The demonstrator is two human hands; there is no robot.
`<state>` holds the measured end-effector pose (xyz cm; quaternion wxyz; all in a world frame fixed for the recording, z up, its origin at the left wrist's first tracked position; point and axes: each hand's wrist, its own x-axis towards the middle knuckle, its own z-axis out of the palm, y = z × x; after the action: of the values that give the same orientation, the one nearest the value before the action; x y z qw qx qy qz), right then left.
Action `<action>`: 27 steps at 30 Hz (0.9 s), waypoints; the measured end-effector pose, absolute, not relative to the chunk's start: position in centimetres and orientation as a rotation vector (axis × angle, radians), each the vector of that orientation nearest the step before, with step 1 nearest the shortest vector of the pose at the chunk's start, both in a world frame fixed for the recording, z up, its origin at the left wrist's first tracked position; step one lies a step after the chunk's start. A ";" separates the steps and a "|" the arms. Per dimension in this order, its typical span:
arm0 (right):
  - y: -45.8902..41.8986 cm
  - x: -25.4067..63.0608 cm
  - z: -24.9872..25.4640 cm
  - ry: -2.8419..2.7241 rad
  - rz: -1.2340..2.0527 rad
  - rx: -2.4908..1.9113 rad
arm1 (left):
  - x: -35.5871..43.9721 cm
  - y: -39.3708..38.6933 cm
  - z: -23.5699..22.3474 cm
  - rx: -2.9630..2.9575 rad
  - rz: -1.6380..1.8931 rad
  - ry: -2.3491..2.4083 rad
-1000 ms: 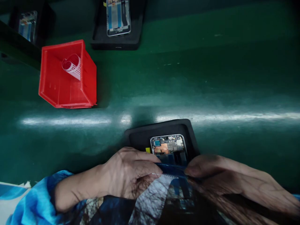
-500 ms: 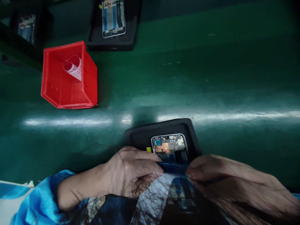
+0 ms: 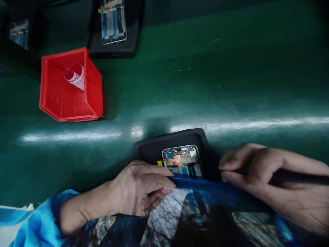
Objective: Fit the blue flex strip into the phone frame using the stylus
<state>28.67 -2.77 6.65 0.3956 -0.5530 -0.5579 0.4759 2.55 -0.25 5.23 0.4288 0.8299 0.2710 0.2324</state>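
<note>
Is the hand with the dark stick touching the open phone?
Apart. In the head view, the right hand holds a dark tool to the right of the phone, with black tray showing between them.

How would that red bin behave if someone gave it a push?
The red bin looks like thin plastic holding only a curled white strip, so probably light. On the smooth, shiny green table it would likely slide easily. Its broad base suggests it would not tip.

Left hand (image 3: 140, 187) on phone (image 3: 183, 161), red bin (image 3: 70, 87)
</note>
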 end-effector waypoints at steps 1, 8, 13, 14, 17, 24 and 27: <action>-2.4 28.8 6.5 -1.376 1.217 -1.434 | 2.5 -0.2 5.3 2.058 0.579 0.692; -1.2 28.8 5.6 -1.290 1.316 -1.451 | 2.5 0.0 5.6 2.042 0.533 0.700; -1.3 28.6 5.2 -1.327 1.271 -1.435 | 2.6 0.0 5.7 2.036 0.542 0.713; -1.3 28.6 5.2 -1.325 1.258 -1.442 | 2.6 0.0 5.8 2.039 0.538 0.714; -1.4 28.4 5.1 -1.318 1.221 -1.459 | 2.5 0.0 5.7 2.062 0.521 0.711; -1.5 28.1 5.1 -1.302 1.165 -1.478 | 2.3 -0.1 5.5 2.091 0.495 0.720; -1.6 28.4 5.1 -1.314 1.161 -1.482 | 2.3 -0.1 5.4 2.102 0.496 0.721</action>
<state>28.38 -1.62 5.06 0.4103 -0.5885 -0.5220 0.4613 2.30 -0.14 5.37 0.4192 0.8382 0.2874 0.1978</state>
